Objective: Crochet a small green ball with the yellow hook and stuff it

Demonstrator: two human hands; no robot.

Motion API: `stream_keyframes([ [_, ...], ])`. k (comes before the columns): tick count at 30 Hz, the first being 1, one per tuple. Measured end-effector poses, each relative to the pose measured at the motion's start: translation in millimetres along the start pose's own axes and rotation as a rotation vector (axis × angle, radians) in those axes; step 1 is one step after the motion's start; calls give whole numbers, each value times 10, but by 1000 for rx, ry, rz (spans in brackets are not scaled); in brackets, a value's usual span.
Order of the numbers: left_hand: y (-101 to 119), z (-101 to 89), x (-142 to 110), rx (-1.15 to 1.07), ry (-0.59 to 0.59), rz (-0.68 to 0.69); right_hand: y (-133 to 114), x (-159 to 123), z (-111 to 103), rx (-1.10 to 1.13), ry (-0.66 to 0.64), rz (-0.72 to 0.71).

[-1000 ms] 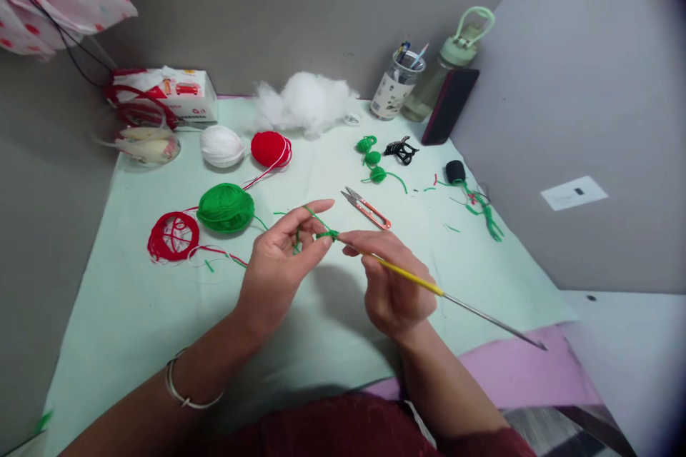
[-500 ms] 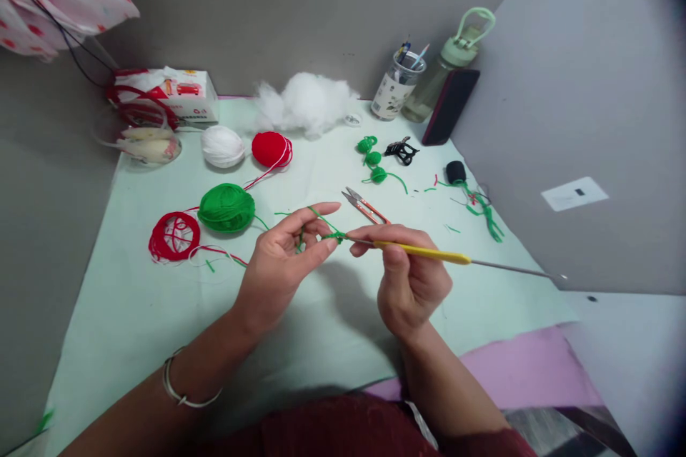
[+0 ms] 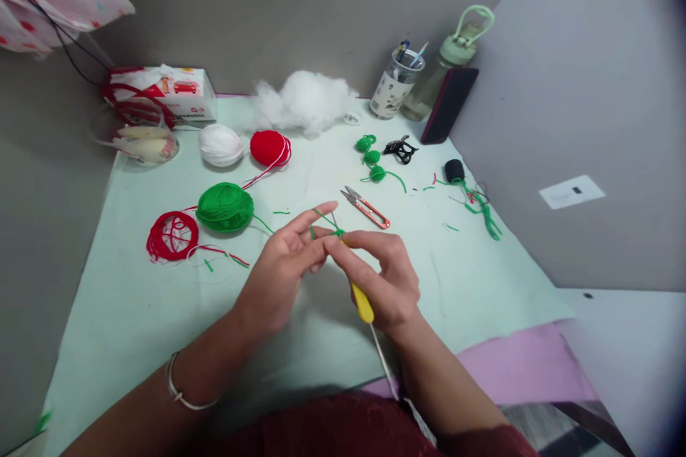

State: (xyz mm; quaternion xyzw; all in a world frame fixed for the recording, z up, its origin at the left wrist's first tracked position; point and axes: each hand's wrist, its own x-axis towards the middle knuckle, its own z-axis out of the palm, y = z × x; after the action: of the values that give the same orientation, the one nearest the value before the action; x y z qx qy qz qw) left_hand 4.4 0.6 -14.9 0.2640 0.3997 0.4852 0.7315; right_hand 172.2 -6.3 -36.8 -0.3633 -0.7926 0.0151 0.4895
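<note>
My left hand [image 3: 284, 268] pinches a small piece of green crochet work [image 3: 337, 232], with green yarn running over its raised index finger. In my right hand [image 3: 383, 275] is a crochet hook [image 3: 363, 302] with a yellow handle, its metal tip pointing up and away through or beside the green loops. The hook's other metal end hangs toward my lap. Both hands meet at the stitches, which the fingers partly hide. From the green yarn ball [image 3: 225, 207] on the left, a strand leads to my left hand. Thread snips [image 3: 366, 207] lie just beyond the fingers.
A red yarn coil [image 3: 172, 235], a white yarn ball [image 3: 221, 146] and a red yarn ball [image 3: 269, 148] lie at left. White stuffing [image 3: 311, 101] sits at the back. Small green crocheted balls [image 3: 377, 173], a black claw clip [image 3: 400, 149], a pen jar [image 3: 394, 89] and a phone [image 3: 449, 106] are at right.
The crochet hook has swung from pointing left, nearly level, to pointing away from me. My right hand has turned and moved left, its fingertips now against my left hand's.
</note>
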Motion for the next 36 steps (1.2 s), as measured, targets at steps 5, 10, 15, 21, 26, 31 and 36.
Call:
stream_keyframes([
  [5,64,-29,42,-142,-64,-72,30,91,10,456,200,410],
  [10,56,-22,36,-86,-82,-4,53,142,73,736,144,617],
  [15,58,-36,47,8,-6,56,28,125,38,626,209,575],
  [21,93,-30,39,67,27,95,51,149,16,703,226,635],
  [26,49,-31,4,99,-44,64,73,152,61,745,92,650],
  [31,-14,-4,-1,25,-6,72,-1,88,85,455,91,414],
  [36,-7,-19,41,-174,-63,-119,23,59,53,259,103,211],
])
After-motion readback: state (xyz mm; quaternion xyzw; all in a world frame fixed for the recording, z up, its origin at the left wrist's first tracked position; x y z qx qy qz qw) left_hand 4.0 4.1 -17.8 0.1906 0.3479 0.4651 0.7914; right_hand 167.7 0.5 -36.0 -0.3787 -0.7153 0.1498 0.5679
